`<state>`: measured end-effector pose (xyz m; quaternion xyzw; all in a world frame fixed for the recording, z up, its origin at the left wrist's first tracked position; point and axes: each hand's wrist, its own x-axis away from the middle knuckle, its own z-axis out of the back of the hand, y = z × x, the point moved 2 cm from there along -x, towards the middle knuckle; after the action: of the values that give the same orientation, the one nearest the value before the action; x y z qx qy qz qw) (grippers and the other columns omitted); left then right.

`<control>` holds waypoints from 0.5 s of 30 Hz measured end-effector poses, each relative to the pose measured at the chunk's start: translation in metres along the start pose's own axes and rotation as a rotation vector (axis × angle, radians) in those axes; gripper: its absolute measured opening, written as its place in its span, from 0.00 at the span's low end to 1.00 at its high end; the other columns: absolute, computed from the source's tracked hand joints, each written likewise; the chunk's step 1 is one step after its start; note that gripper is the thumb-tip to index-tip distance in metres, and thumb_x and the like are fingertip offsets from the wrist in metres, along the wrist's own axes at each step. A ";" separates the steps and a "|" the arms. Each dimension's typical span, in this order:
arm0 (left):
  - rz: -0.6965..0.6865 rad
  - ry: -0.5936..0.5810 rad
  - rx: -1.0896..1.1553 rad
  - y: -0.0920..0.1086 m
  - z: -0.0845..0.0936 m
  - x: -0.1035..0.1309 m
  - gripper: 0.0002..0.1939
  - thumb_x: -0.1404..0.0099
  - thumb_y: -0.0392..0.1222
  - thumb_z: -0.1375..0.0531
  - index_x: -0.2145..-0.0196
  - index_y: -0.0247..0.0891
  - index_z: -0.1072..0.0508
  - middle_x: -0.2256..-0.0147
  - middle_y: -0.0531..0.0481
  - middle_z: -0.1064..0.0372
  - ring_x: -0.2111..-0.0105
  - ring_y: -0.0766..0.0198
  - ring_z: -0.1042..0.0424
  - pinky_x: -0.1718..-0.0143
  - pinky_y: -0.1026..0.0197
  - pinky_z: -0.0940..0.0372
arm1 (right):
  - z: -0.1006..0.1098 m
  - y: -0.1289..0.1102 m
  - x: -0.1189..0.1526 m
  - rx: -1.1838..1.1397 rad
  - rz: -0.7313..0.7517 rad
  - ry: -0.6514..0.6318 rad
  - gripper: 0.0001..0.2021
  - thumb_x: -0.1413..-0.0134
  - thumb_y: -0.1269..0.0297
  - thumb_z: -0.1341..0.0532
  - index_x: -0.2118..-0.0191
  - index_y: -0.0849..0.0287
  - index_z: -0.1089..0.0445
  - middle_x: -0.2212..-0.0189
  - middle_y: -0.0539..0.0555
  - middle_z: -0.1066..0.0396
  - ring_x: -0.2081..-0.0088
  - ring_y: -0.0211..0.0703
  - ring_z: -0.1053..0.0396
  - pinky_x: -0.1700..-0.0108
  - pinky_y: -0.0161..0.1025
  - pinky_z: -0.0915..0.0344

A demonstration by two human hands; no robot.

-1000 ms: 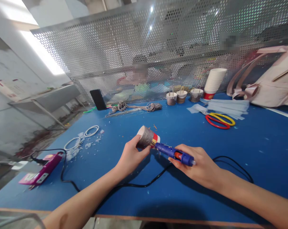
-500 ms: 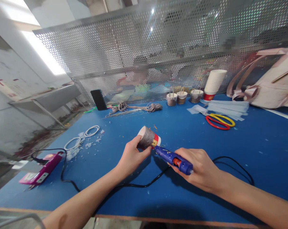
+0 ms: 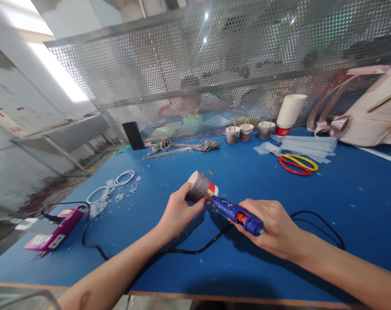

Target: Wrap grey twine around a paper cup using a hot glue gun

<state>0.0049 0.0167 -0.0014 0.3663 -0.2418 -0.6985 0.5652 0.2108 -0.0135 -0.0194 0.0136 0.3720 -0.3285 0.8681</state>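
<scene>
A paper cup (image 3: pixel 200 187), mostly wrapped in grey-brown cord with a red and gold band bare near one end, lies tilted in the fingers of my left hand (image 3: pixel 179 210). My right hand (image 3: pixel 269 226) grips a blue glue gun (image 3: pixel 236 214) with a red part showing in its body. The gun's nozzle is at the cup's red band; whether it touches is too small to tell. A black cord (image 3: pixel 195 251) runs over the blue table (image 3: pixel 169 280) below both hands.
Red-and-yellow scissors (image 3: pixel 295 165), translucent strips (image 3: pixel 311 146), stacked cups (image 3: pixel 291 113) and several wrapped cups stand or lie behind, before a perforated screen. A cord bundle (image 3: pixel 208 146) and phone (image 3: pixel 133 135) are back left; a magenta power strip (image 3: pixel 57 230) is left; a bag (image 3: pixel 373 116) is right.
The glue gun and my right hand have shifted very slightly, with the nozzle a little higher along the cup's band. My left hand still holds the cup in nearly the same pose.
</scene>
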 end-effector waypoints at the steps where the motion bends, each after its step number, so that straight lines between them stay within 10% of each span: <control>1: -0.003 0.005 0.006 0.000 0.000 0.000 0.05 0.48 0.39 0.42 0.75 0.36 0.36 0.78 0.58 0.39 0.77 0.70 0.41 0.74 0.67 0.44 | 0.001 0.001 0.000 0.003 -0.015 0.008 0.03 0.45 0.70 0.47 0.68 0.60 0.37 0.79 0.50 0.33 0.80 0.37 0.36 0.76 0.34 0.44; 15: -0.032 -0.020 0.025 0.000 0.000 0.000 0.05 0.48 0.40 0.42 0.73 0.36 0.33 0.77 0.56 0.36 0.75 0.69 0.39 0.71 0.67 0.42 | 0.007 0.003 -0.002 -0.055 -0.100 -0.013 0.07 0.42 0.64 0.45 0.70 0.59 0.37 0.81 0.48 0.34 0.81 0.35 0.37 0.77 0.33 0.44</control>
<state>0.0051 0.0162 -0.0014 0.3703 -0.2504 -0.7079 0.5470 0.2155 -0.0118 -0.0139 -0.0310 0.3753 -0.3612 0.8530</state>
